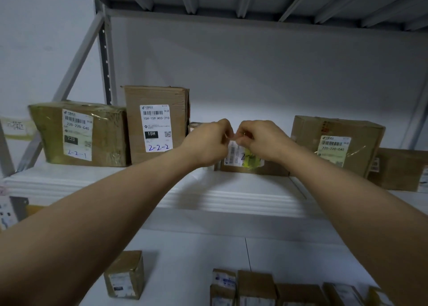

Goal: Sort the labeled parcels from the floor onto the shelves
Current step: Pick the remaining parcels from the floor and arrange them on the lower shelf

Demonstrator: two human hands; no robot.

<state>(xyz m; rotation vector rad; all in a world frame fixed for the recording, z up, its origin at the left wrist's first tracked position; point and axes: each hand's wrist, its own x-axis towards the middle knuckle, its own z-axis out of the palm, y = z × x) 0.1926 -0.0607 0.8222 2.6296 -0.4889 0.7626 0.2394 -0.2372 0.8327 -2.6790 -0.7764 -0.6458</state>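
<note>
Both my arms reach up to the white shelf. My left hand and my right hand are close together with curled fingers, pinching the top edge of a small cardboard parcel with a white label and a yellow-green patch. My hands hide most of this parcel. To the left stand a taped parcel marked 2-2-1 and an upright box marked 2-2-2. To the right stands a brown box with a label.
Another brown box sits at the far right of the shelf. On the lower shelf are several small parcels, one at the left and a row at the right. The grey metal upright stands at the left.
</note>
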